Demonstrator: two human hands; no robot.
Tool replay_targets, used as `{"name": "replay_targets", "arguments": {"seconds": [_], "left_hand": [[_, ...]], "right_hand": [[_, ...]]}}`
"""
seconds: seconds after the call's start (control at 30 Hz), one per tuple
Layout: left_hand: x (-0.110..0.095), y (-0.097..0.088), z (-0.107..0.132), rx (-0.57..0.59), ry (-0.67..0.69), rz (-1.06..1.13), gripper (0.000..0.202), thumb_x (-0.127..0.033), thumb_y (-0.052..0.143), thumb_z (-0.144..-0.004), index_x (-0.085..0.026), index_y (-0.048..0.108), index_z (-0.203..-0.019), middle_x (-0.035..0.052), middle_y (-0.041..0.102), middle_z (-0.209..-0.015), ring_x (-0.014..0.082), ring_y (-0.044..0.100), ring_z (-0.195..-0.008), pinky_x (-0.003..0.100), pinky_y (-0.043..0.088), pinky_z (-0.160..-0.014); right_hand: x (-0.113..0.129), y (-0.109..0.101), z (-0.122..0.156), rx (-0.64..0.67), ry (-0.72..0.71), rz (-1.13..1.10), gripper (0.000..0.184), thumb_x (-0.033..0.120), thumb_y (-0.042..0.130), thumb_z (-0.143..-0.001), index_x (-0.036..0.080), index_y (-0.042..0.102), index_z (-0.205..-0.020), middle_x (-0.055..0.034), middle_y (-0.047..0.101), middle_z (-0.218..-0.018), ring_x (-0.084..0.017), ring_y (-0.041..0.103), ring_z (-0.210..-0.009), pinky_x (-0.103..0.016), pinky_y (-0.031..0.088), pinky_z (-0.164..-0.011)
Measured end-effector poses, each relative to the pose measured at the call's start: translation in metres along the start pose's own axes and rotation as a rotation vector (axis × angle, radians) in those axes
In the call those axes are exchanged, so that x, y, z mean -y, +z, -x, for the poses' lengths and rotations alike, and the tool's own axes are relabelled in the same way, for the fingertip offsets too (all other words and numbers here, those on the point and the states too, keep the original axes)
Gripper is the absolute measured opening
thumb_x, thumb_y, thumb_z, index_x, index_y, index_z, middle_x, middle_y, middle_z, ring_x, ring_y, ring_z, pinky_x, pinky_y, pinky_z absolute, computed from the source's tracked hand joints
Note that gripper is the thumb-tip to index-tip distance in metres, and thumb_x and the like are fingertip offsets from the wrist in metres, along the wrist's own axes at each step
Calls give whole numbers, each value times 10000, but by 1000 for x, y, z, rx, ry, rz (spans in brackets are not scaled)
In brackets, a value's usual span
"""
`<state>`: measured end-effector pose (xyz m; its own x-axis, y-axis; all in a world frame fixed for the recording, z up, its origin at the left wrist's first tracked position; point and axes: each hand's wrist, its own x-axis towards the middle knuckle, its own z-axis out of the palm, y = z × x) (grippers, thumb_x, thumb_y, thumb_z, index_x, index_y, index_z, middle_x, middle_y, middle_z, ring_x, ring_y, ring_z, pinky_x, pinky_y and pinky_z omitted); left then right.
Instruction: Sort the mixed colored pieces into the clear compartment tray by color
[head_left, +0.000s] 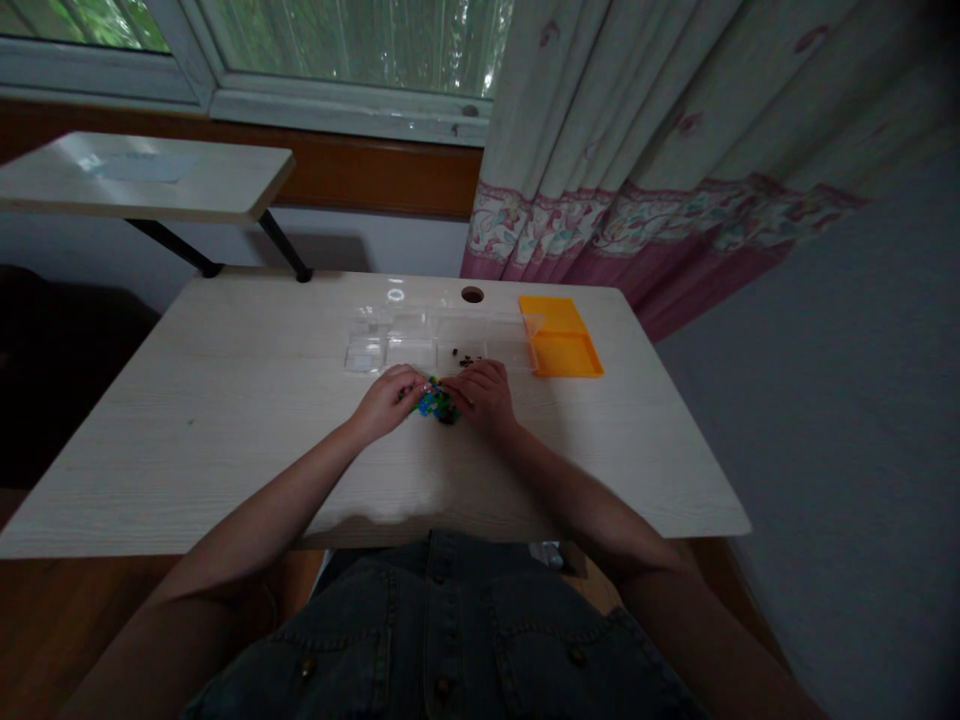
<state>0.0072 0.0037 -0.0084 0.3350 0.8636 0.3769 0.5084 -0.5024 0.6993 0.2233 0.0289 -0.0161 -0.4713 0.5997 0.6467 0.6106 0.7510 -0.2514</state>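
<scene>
A small heap of blue, green and dark pieces (pixel 433 402) lies on the table between my hands; they are too small to tell their kind. At the heap's left side is my left hand (pixel 388 400), its fingers curled together with the tips at the pieces. My right hand (pixel 487 398) reaches in from the right, fingers bent and closed over the heap's edge. What either hand pinches is hidden. Just behind them stands a clear plastic compartment tray (pixel 410 354). Several dark little pieces (pixel 466 361) sit in one of its middle compartments, partly behind my right hand.
An orange two-part tray (pixel 567 355) is at the right end of the clear tray. Behind is a round hole (pixel 472 295) in the pale wooden table (pixel 225 430). A raised shelf (pixel 187 190) stands at the back left; a curtain (pixel 555 190) hangs behind.
</scene>
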Motion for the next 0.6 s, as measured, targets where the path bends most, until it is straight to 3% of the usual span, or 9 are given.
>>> {"name": "replay_targets", "arguments": {"seconds": [0.27,0.6], "left_hand": [[5,-10,-1,-35,41,-238,294,-367,454,-975,-183,677,-923,75,627,-857,211,551,-866,364,435,-846],[13,-28,0,-107,25,-328,287,-348,454,-971,-179,677,-908,70,626,-848,213,545,-864,363,435,-831]], "right_hand": [[-33,-6,1,-133,229,108,196,370,593,-926,252,749,-939,-44,716,-882,-221,563,-959,-412,354,-938],[-35,-1,3,-76,279,114,227,307,548,-949,250,730,-1071,-67,686,-993,-234,528,-1038,-417,351,-948]]}}
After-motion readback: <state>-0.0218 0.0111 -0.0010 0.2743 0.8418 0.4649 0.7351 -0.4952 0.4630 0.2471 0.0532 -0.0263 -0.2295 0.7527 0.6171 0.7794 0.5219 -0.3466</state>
